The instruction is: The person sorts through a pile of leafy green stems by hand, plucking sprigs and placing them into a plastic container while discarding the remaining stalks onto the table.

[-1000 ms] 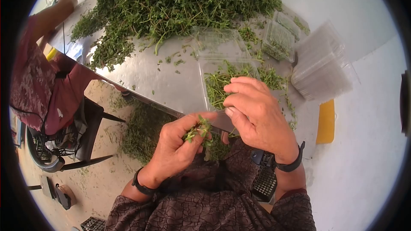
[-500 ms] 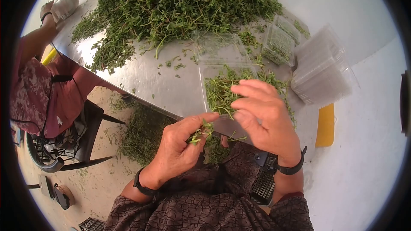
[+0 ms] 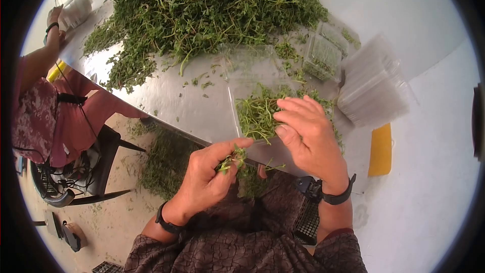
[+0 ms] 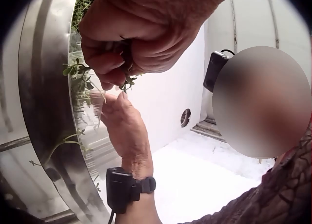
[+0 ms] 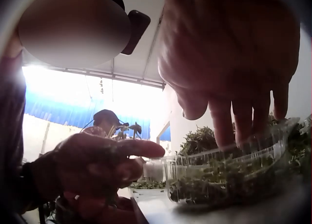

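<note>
In the head view, my left hand [image 3: 209, 172] grips a small bunch of leafy green sprigs [image 3: 234, 161] between curled fingers and thumb, just off the table's near edge. My right hand [image 3: 314, 134] is over the right side of a clear plastic clamshell box [image 3: 233, 114], partly covering it. Its fingers [image 5: 222, 119] point down, fairly straight, at the greens in the right wrist view. Cut greens [image 3: 257, 119] fill the box, and its lid [image 3: 247, 63] lies folded back towards the pile. One loose sprig [image 4: 61, 148] hangs at the table edge in the left wrist view.
A large heap of greens [image 3: 212, 10] covers the back of the metal table [image 3: 177, 101]. Filled boxes [image 3: 323, 58] and a stack of clear containers [image 3: 376, 83] stand at the right by the wall. Another person [image 3: 38, 121] is at the left beside a chair [image 3: 103, 167].
My right hand has drawn away from the left fingertips, its fingers now spread over the box. My left hand keeps its sprigs. The other person's hand has come to the containers at far left.
</note>
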The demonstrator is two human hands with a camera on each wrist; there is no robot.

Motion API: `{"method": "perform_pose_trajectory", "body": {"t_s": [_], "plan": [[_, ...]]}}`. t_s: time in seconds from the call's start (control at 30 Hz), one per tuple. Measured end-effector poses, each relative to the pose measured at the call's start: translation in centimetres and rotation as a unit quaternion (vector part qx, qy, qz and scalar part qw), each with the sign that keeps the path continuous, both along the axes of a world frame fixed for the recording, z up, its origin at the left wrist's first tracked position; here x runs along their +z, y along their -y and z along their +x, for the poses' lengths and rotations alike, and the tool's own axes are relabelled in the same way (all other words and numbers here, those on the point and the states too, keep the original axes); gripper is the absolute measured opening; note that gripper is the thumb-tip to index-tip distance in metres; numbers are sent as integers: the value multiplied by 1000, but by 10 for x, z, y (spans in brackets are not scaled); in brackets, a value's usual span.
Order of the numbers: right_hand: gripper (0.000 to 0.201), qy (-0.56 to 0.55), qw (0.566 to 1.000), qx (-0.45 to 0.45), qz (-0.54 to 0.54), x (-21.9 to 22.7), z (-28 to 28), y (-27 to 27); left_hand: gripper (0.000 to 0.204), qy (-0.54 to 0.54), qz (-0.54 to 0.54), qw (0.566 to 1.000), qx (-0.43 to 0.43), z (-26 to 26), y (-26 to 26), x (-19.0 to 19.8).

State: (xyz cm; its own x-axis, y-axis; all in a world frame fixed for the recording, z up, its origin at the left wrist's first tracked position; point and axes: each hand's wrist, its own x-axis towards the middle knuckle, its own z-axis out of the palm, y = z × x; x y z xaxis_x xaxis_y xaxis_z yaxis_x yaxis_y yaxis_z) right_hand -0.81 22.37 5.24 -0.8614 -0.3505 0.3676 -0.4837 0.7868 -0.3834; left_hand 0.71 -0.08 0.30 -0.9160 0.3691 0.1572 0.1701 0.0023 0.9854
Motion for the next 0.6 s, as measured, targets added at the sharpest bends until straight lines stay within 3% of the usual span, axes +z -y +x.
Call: {"method": "perform_pose_trajectory", "body": {"t_s": [0.17,0.6], "plan": [[24,9,996,70,-50,11,10,7,29,4,-31,999,-27,-2,0,0],[27,49,998,45,-7,-6,-4,10,31,-9,-27,999,-22,-3,-2,-1]]}}
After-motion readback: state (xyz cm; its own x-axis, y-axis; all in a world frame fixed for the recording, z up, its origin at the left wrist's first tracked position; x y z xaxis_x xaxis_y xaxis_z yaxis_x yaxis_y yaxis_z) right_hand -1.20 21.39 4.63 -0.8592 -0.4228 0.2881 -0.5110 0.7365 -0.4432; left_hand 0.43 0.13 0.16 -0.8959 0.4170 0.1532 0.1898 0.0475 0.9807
